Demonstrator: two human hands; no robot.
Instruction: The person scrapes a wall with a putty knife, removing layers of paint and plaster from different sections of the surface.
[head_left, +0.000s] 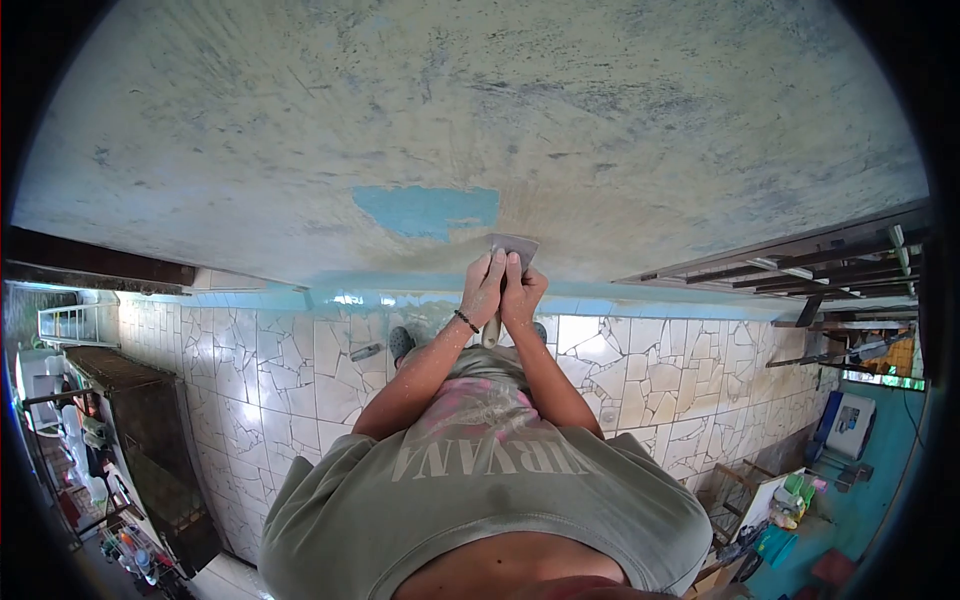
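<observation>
Weathered, pale plaster fills the upper half of the head view, a wall (620,110) streaked grey with one patch of blue paint (425,210) left on it. Just right of that patch we see a scraper (514,246), its flat metal blade laid against the wall and its pale handle running down between the hands. Our left hand (484,287), with a dark bracelet (465,321) at the wrist, is closed on the handle, its fingers stretched up onto the blade. Our right hand (522,292) is wrapped around the same handle, touching the left. Below the hands, a light blue band runs along the foot of the wall, and a floor of broken white tiles (290,390) spreads out beneath. We make out a shoe (401,342) beside the left forearm. A dark mesh cabinet (150,440) stands at the left, and a metal grille (800,262) juts out at the right.
</observation>
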